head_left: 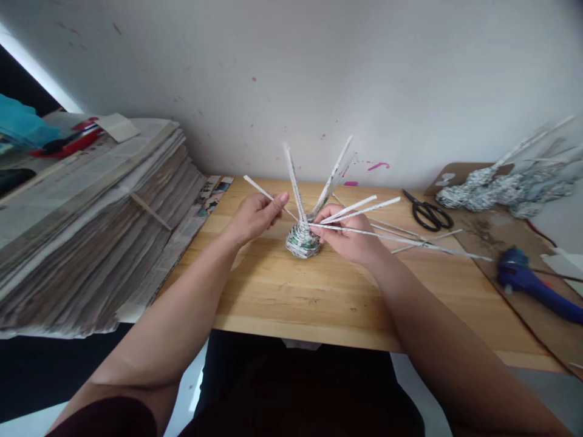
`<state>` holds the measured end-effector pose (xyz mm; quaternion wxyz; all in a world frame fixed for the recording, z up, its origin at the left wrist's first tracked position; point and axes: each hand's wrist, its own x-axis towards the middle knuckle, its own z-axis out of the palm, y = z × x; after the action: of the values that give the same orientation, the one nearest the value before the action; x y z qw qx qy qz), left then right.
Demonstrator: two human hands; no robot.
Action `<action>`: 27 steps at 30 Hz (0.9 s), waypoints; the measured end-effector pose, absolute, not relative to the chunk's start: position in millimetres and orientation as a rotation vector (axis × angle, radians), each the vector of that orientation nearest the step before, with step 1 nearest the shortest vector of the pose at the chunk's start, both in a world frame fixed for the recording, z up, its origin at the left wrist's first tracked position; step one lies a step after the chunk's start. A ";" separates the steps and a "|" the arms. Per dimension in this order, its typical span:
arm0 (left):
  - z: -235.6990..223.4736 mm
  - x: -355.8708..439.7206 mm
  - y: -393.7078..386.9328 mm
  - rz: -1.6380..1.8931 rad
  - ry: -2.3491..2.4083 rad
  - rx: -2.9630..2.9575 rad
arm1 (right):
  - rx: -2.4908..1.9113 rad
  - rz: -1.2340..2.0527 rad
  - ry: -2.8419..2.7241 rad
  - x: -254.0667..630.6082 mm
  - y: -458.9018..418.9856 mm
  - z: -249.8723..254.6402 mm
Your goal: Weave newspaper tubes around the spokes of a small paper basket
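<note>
A small round woven paper piece (302, 241), made of rolled newspaper, rests on the wooden table in front of me. Several paper sticks fan out from its narrow neck, some standing up and others leaning right. My left hand (257, 216) is closed, with thumb and fingers pinching a thin paper stick (255, 185) that slants from the upper left toward the neck. At the neck's right side, my right hand (348, 235) is closed around the base of the sticks. Its fingertips are partly hidden behind them. One long paper stick (401, 237) runs far out to the right.
A tall stack of newspapers (136, 200) stands at the left, with red-handled scissors (68, 142) on top. To the right lie black scissors (428, 213), a blue glue gun (532, 282) on cardboard (483, 233), and woven paper pieces (501, 188). A white wall (273, 79) rises behind.
</note>
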<state>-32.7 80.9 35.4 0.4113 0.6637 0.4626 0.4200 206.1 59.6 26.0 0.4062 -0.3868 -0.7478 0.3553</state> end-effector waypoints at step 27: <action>33.5 -15.1 68.7 1.233 0.790 2.253 | -0.952 1.026 -1.826 203.6 60.4 30.3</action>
<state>-15.1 68.7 33.5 0.2253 0.8170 0.2863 0.4470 203.6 60.4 30.3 0.4083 -0.3778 -0.7245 0.4070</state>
